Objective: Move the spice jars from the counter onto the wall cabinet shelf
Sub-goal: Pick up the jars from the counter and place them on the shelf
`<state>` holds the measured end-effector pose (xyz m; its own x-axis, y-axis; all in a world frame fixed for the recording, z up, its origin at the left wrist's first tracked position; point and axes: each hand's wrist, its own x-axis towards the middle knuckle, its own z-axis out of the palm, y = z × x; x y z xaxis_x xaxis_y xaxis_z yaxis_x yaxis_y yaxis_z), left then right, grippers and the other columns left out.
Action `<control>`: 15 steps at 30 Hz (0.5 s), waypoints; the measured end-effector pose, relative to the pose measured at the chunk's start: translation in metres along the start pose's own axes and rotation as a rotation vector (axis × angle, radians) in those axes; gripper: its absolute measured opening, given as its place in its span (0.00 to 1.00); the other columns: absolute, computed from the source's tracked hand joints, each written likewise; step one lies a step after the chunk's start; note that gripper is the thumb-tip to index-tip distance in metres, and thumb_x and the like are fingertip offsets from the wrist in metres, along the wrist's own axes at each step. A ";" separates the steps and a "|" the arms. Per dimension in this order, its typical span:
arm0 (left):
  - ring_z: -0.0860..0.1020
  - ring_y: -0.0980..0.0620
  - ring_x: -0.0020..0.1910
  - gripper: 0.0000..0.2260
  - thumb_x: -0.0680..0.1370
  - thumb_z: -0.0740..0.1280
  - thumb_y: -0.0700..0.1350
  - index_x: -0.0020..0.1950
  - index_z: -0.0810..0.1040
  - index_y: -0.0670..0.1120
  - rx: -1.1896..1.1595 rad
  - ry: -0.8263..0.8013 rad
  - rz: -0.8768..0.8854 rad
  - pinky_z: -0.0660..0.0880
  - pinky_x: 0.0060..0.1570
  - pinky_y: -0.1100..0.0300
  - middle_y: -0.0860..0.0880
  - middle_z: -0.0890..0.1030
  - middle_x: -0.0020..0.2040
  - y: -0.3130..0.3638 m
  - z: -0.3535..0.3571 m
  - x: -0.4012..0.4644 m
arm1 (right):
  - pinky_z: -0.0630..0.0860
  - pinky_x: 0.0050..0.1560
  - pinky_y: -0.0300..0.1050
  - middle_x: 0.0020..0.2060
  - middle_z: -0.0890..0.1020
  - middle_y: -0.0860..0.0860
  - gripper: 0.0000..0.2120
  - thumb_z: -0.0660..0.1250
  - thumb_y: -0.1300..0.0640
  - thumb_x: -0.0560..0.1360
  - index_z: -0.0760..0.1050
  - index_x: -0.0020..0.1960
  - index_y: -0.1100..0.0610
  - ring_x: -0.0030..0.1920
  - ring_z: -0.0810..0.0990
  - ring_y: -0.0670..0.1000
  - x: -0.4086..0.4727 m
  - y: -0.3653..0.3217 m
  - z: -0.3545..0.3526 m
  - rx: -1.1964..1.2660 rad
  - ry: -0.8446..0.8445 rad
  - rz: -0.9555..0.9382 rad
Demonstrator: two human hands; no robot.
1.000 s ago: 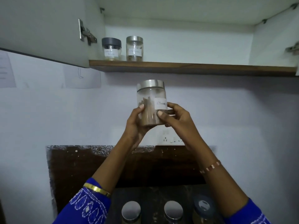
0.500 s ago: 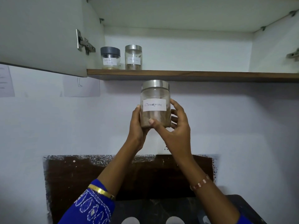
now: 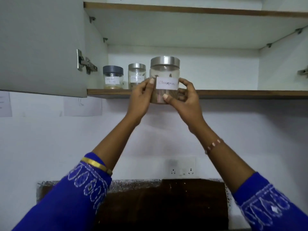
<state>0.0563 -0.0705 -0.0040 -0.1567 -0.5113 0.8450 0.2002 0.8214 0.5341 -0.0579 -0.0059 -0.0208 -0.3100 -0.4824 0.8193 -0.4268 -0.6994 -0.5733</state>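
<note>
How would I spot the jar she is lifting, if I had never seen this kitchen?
Look at the open wall cabinet and follow its lower wooden shelf leftward. In front of its edge, the left hand and right hand grip the held jar. It looks the biggest, silver-lidded, unlike the grey-lidded jar and the smaller silver-lidded jar standing on the shelf.

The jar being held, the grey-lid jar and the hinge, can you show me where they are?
Held jar [image 3: 167, 83], head view, on its white label.
Grey-lid jar [image 3: 113, 70], head view, on its grey lid.
Hinge [image 3: 86, 63], head view, on its metal arm.
</note>
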 end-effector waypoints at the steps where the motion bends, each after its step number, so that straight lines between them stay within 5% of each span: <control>1: 0.79 0.55 0.50 0.15 0.81 0.55 0.49 0.62 0.75 0.45 0.025 0.007 0.002 0.77 0.49 0.63 0.49 0.80 0.53 0.001 -0.001 0.014 | 0.78 0.52 0.41 0.56 0.76 0.52 0.31 0.72 0.59 0.70 0.64 0.69 0.54 0.54 0.78 0.50 0.014 -0.002 0.001 -0.017 -0.014 -0.007; 7: 0.78 0.48 0.52 0.16 0.80 0.59 0.48 0.66 0.69 0.42 0.062 0.031 -0.082 0.78 0.48 0.59 0.45 0.77 0.56 -0.012 -0.003 0.076 | 0.76 0.52 0.43 0.52 0.75 0.50 0.31 0.71 0.59 0.71 0.63 0.69 0.55 0.51 0.77 0.50 0.076 0.005 0.011 -0.220 -0.032 -0.106; 15: 0.79 0.43 0.54 0.14 0.78 0.62 0.46 0.63 0.75 0.44 0.348 -0.050 -0.142 0.74 0.59 0.44 0.40 0.80 0.52 -0.049 0.012 0.109 | 0.70 0.51 0.40 0.60 0.77 0.58 0.25 0.68 0.57 0.73 0.66 0.66 0.62 0.59 0.76 0.56 0.118 0.043 0.012 -0.452 -0.084 -0.016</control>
<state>0.0177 -0.1630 0.0619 -0.2079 -0.6206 0.7560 -0.1660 0.7841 0.5980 -0.1026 -0.0992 0.0515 -0.2385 -0.5274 0.8155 -0.7643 -0.4161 -0.4926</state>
